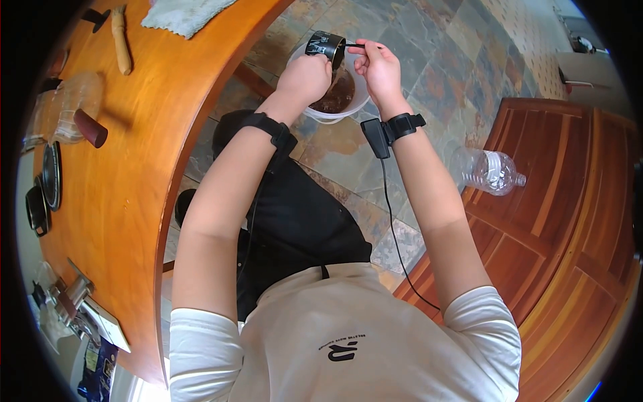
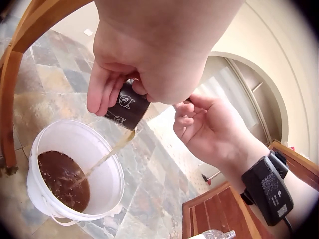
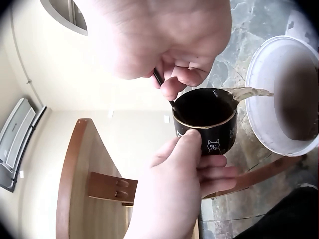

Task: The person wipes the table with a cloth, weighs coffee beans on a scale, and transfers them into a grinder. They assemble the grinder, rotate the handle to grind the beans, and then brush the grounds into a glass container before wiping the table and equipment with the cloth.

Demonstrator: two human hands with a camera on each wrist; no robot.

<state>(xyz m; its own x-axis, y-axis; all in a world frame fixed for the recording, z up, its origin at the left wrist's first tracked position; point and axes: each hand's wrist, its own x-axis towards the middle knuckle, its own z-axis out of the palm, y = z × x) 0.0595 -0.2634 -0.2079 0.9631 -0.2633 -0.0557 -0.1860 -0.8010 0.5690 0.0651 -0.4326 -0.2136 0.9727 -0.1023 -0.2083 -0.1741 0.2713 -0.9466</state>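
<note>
A black cup with white cat drawings (image 1: 323,44) (image 2: 126,105) (image 3: 213,142) is tilted over a white bucket (image 1: 362,94) (image 2: 102,144) (image 3: 256,119), and brownish liquid streams from its rim into brown liquid (image 1: 338,94) (image 2: 65,181) inside. The left hand (image 1: 307,79) (image 2: 144,55) (image 3: 174,186) grips the cup's side, thumb near the gold rim. The right hand (image 1: 380,72) (image 2: 214,127) (image 3: 164,45) pinches a thin black handle (image 1: 353,45) (image 3: 158,76) that reaches into the cup; its lower end is hidden.
A wooden table (image 1: 147,134) at left bears a cloth (image 1: 181,15), a wooden tool (image 1: 120,40) and a plastic container (image 1: 80,100). An empty plastic bottle (image 1: 492,171) lies by wooden doors (image 1: 522,201) at right. The bucket stands on stone tiles (image 1: 442,74).
</note>
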